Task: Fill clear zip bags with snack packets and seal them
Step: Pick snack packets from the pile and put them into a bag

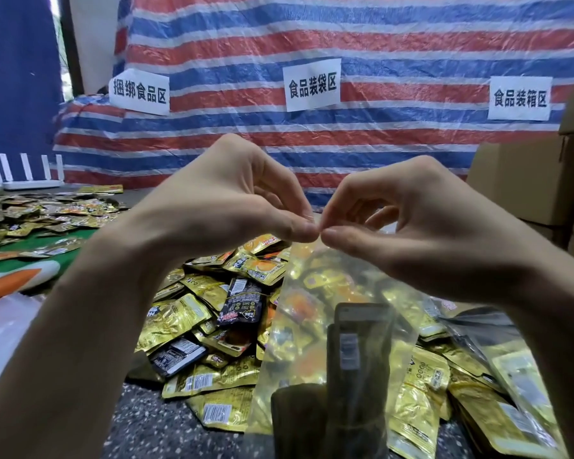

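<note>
- Clear zip bag (312, 309) (head view) hangs right in front of lens, dark packets (358, 352) seen thru it low down, count unclear
- left hand (232, 200) & right hand (411, 220) raised, both pinching bag's top edge btwn thumb & fingers; thumb tips (304, 231) nearly meet mid-edge
- Loose snack packets (206, 309) heaped on table (140, 419) under the bag, 2nd spread (47, 210) far left
- Bkgd: striped tarp (312, 44) w/ paper signs (312, 84), cardboard boxes (517, 183) at right
- Step in hand: prob opening or sealing the zip, can't tell which
- To do it well: keep bag upright so contents stay below the zip; if sealing, pinch firmly from middle outward along whole strip & check corners; if opening, part both lips evenly, no tearing
</note>
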A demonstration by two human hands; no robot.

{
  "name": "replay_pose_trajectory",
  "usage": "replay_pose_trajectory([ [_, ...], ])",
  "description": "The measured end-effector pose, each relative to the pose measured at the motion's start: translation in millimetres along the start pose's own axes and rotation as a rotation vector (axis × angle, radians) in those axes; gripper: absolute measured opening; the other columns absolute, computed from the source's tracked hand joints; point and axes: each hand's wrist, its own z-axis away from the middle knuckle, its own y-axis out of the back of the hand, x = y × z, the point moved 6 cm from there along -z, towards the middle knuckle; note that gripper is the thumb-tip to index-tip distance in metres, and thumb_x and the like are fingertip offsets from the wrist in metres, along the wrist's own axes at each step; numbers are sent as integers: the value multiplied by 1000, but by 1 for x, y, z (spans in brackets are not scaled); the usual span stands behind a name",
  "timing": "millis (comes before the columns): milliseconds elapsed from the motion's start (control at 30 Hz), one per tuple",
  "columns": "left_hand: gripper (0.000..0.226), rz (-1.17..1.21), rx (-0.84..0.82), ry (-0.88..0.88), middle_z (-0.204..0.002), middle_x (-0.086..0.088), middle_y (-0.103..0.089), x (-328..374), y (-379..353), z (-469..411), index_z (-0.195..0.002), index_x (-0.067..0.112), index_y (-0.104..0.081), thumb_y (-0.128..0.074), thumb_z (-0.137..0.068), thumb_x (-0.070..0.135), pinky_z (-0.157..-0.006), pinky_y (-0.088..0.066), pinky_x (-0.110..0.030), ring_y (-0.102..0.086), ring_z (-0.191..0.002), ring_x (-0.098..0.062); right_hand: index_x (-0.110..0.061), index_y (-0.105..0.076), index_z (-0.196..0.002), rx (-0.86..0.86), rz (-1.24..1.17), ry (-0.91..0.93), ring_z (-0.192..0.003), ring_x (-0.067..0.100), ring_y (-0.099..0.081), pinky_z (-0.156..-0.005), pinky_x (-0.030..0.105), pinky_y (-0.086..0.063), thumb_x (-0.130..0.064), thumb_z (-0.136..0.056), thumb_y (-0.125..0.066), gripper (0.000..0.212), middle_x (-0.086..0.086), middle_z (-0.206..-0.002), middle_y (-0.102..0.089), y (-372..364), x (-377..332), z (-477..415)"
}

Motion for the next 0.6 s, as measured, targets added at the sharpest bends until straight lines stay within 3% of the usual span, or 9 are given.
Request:
replay_pose_trajectory([
  [133, 8, -24, -11, -29, -75, -7, -75, -1, 0, -1, -76, 12, -79, -84, -71, 16, -61, -53, -18, -70, -69, -17, -27, -73, -83, 33, 23, 5, -73, 5, -63, -66, 30, -51, -28, -86, -67, 7, -10, -75, -69, -2, 1, -1],
  [233, 11, -98, -108, -47, -82, -3, -75, -4, -3, 0, -82, 20, -78, -81, -78, 29, -71, -57, -29, -70, -78, -19, -27, -72, -80, 26, 58, 6, -71, 9, -62, -66, 41, -52, -23, -88, -69, 9, -7, -74, -68, -4, 0, -1],
  [333, 20, -136, -231, -50, -79, -1, -74, -9, -9, 2, -85, 21, -78, -67, -83, 37, -68, -57, -32, -69, -75, -18, -28, -73, -79, 21, 58, 23, -72, 4, -64, -66, 33, -54, -24, -87, -70, 9, -11, -74, -70, -4, -2, -1],
  [467, 17, -75, -197, -176, -61, -2, -68, -7, -8, 4, -74, 10, -78, -66, -85, 15, -53, -44, -15, -60, -55, -8, -29, -75, -81, -34, -15, 32, -78, -1, -64, -71, 16, -49, -36, -82, -64, 12, -17, -76, -70, -6, -5, 0],
  [600, 22, -25, -168, -239, -53, -5, -62, -10, -13, -1, -63, 3, -73, -66, -84, 4, -48, -40, -16, -54, -46, -9, -29, -76, -85, -123, -23, -1, -84, -1, -64, -78, 20, -50, -43, -80, -64, 19, -16, -83, -72, -4, 5, 1],
])
